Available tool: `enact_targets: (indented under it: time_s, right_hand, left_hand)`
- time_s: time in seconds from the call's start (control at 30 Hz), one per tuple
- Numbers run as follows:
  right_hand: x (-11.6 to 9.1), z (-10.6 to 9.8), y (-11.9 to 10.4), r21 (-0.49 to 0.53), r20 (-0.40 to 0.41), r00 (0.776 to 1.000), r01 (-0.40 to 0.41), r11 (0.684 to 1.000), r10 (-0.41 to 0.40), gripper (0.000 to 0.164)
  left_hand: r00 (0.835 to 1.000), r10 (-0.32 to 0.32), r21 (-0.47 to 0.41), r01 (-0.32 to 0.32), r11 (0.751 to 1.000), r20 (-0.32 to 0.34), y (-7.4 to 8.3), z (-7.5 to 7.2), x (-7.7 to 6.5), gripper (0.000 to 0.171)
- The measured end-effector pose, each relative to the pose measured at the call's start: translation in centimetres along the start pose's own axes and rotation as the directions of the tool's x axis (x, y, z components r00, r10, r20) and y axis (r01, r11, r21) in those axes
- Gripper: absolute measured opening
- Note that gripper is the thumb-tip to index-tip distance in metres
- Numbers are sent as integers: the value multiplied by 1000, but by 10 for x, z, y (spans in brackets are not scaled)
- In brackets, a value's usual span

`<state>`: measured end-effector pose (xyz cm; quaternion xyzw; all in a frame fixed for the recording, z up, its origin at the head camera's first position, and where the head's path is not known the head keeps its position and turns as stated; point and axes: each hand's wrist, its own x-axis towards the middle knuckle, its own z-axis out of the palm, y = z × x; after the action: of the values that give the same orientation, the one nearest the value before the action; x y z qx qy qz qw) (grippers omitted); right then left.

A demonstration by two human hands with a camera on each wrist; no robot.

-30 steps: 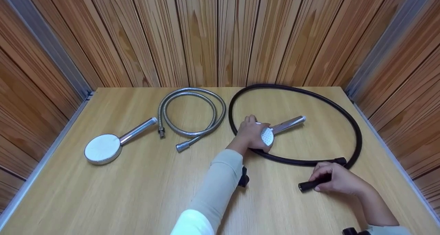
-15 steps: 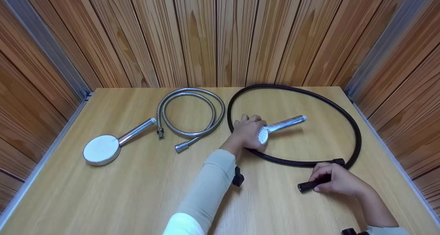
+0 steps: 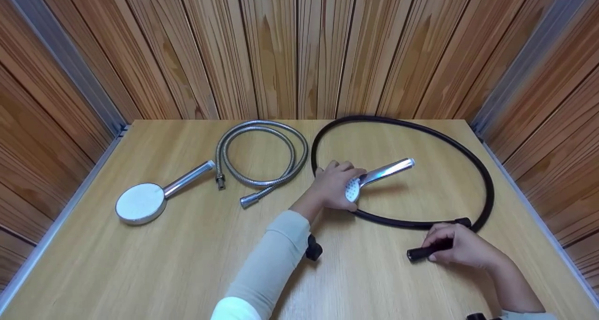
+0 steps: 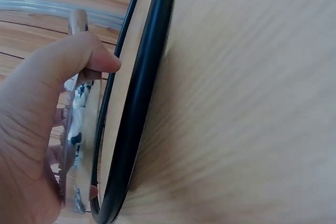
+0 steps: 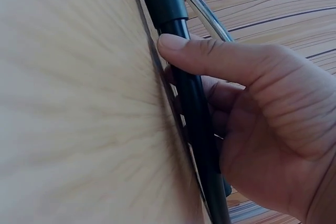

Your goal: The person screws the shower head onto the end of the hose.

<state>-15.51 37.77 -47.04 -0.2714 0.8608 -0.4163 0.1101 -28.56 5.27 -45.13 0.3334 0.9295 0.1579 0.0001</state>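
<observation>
With curled fingers my left hand (image 3: 333, 185) grips the round spray face of a chrome hand shower (image 3: 387, 170), inside the loop of a black shower hose (image 3: 490, 193). A shadow lies below the shower's handle, which points right and away from me, apart from the table. In the left wrist view, the thumb and fingers of the left hand (image 4: 31, 129) are on either side of the shower's disc. Near the front right my right hand (image 3: 461, 245) pinches one end of the black hose, its connector (image 3: 418, 254) pointing left. The right wrist view shows thumb and fingers around the hose (image 5: 191, 95).
On the left of the wooden table (image 3: 187, 273) lies a larger hand shower (image 3: 140, 203) with a white face. A coiled metal hose (image 3: 299, 163) lies at the back middle. The black hose's other connector (image 3: 463, 221) is just behind my right hand. Wooden panels (image 3: 281, 53) enclose the table.
My left hand has drawn the chrome hand shower slightly left, and the handle's shadow has moved farther from it, so it is higher. My right hand stays on the black hose's end.
</observation>
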Motion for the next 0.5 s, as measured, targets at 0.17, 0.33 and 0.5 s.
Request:
enact_targets:
  time_s: [0.17,0.33,0.5]
  right_hand:
    - [-2,0,-3,32,4,1000,12,999,-12,18]
    - [-2,1,-9,43,8,1000,-1,999,1,20]
    - [-1,3,-14,5,-11,1000,26,1000,-26,20]
  left_hand:
    - [999,-10,10,11,1000,-38,-5,0,-7,92]
    - [998,-22,23,23,999,-56,-10,-2,-13,89]
    - [997,-24,-15,23,1000,-72,-12,-1,-18,78]
